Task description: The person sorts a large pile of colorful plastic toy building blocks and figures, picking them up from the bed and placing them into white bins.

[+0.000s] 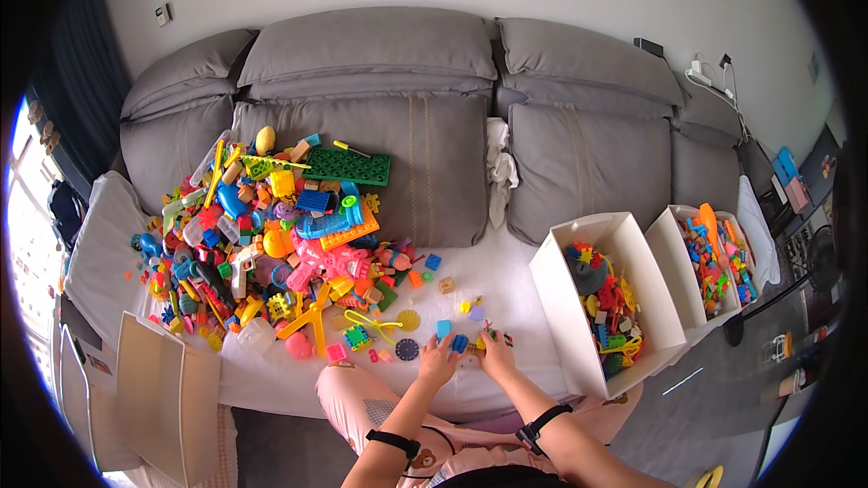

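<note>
My left hand [437, 360] is over the white sofa seat, its fingers at a blue toy block [460, 343]; a light-blue block [443, 329] lies just beyond the fingertips. Close by on the right, my right hand [497, 354] has its fingers around small toy pieces, partly hidden by the fingers. Between the hands is a small brown block [472, 348]. A lavender piece [477, 313] and a yellow piece [465, 307] lie beyond them. To the left are a dark round toy disc [407, 350] and a pink square piece [336, 352]. Whether either hand grips a piece is unclear.
A large heap of mixed plastic toys [271, 237] covers the sofa's left part, with a green building plate [347, 167] at its back. On the right stand two white bins [651, 291] [668, 244] holding toys. Another white bin [152, 386] stands at the lower left.
</note>
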The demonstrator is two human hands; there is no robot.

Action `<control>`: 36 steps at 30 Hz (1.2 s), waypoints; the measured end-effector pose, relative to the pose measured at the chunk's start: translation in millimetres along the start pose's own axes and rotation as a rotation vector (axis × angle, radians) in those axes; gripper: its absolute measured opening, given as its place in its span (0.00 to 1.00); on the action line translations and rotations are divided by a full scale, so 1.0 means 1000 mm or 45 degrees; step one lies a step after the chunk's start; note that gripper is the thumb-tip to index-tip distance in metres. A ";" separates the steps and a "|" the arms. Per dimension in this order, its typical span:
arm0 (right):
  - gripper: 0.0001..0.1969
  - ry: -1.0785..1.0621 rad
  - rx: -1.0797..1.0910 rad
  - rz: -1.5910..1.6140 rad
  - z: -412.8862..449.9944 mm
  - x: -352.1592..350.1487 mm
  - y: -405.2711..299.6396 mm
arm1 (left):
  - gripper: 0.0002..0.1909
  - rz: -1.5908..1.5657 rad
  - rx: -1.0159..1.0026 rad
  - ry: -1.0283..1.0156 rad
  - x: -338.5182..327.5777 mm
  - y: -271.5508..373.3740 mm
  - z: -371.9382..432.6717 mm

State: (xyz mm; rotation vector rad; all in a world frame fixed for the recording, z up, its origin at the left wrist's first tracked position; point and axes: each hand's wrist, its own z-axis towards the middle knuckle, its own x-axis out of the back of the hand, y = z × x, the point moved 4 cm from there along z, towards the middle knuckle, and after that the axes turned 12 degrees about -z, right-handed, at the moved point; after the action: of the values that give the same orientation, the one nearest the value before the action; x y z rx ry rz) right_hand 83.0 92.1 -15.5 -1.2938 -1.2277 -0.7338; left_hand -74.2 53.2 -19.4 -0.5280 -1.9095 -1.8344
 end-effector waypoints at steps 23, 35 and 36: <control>0.41 1.212 -0.298 1.128 -0.092 0.204 0.133 | 0.29 -0.573 -0.608 -0.182 -0.101 0.308 0.052; 0.21 0.302 -0.103 0.577 -0.063 0.118 0.069 | 0.23 -0.066 -0.069 -0.039 -0.042 0.125 0.017; 0.24 0.249 -0.120 0.352 -0.059 0.108 0.064 | 0.23 -0.065 -0.044 -0.031 -0.036 0.107 0.012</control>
State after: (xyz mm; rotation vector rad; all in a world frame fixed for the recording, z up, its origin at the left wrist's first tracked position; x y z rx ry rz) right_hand 185.0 72.4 76.4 -1.3997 -0.8456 -0.7051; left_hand 14.8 71.4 49.4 -0.5200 -1.9271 -1.9050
